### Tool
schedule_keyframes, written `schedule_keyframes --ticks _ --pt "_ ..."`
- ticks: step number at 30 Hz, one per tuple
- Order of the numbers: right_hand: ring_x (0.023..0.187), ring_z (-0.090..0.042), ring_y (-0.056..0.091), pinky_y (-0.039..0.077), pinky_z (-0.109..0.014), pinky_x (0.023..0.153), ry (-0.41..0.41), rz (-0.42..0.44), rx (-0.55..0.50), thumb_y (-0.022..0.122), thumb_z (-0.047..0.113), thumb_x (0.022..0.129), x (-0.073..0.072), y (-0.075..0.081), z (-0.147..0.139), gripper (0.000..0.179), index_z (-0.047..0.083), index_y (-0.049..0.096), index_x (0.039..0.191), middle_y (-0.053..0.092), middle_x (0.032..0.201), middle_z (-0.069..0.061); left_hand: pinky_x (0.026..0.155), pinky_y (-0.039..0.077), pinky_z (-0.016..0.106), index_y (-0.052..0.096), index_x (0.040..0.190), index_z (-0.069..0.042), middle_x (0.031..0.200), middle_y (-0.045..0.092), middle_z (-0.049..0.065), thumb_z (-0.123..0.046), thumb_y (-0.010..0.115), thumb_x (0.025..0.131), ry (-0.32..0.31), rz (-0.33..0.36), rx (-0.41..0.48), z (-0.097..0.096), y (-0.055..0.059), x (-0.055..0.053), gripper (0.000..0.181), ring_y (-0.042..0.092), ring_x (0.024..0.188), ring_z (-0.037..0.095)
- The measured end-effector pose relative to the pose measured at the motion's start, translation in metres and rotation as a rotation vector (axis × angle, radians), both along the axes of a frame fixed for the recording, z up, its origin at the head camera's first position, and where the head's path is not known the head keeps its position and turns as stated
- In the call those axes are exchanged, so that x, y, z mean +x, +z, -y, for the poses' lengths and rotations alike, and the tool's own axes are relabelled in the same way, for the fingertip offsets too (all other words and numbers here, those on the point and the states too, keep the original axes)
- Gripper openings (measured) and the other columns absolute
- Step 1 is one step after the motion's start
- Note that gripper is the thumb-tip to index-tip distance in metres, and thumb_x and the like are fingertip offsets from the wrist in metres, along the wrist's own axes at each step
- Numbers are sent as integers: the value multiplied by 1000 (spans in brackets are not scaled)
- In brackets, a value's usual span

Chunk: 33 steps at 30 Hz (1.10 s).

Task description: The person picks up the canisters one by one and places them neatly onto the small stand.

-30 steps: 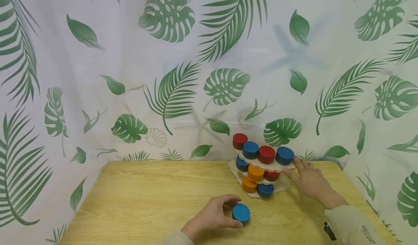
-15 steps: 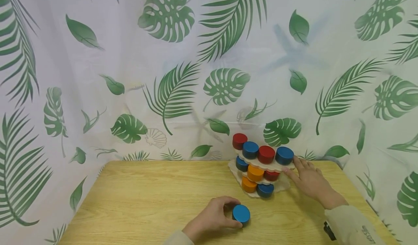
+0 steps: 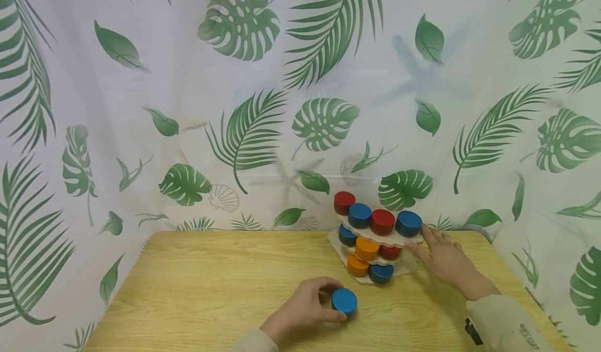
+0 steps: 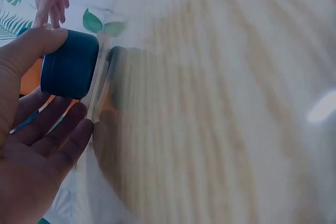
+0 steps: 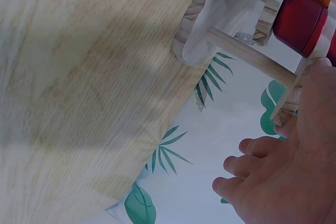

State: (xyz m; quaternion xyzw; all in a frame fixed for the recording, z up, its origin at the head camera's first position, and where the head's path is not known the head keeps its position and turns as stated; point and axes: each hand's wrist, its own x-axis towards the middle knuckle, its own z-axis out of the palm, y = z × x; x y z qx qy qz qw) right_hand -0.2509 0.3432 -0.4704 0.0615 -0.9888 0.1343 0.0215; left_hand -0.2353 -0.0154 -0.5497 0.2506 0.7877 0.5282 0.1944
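Note:
My left hand (image 3: 307, 307) pinches a blue round tin (image 3: 345, 301) between thumb and fingers, low over the front of the table. In the left wrist view the thumb lies on one side of this tin (image 4: 71, 66), with several fingers spread on the other. At the right stands a tiered wooden stand (image 3: 394, 239) with scalloped shelves, bearing red, blue and orange round tins. My right hand (image 3: 448, 261) grips the right end of its top shelf. The right wrist view shows this hand (image 5: 283, 171) with thumb and index finger at the shelf's edge, the other fingers loosely bent.
Red tins (image 3: 382, 222) and blue tins stand along the top shelf, close to the right hand. An orange tin (image 3: 358, 265) and a blue tin (image 3: 381, 274) sit on the lowest shelf. A leaf-patterned curtain (image 3: 263, 133) hangs behind the wooden table (image 3: 211, 279).
My left hand and the blue tin have shifted slightly away from me and a little left over the last half second. The right hand and the stand have stayed put.

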Motion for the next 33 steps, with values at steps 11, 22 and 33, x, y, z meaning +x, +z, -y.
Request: schedule_keyframes --ticks 11,22,33 --pt "142 -70 30 29 -83 111 -3 5 -1 37 57 111 0 1 2 87 -16 29 157 33 159 -44 92 58 26 69 129 -15 117 72 -6 -23 89 86 60 -41 53 3 1 -14 48 64 104 4" --pt "141 -71 30 28 -84 110 -5 5 -1 37 58 111 -1 0 1 87 -16 29 157 33 158 -44 88 58 27 67 133 -11 121 70 2 -21 88 87 167 -50 47 -2 5 -31 52 65 105 14" --pt "142 -70 30 28 -83 111 -7 4 3 37 57 111 -1 -1 1 87 -16 28 158 33 159 -43 93 60 36 65 134 -5 124 69 10 -20 87 87 233 -118 54 -10 10 -45 54 65 106 21"
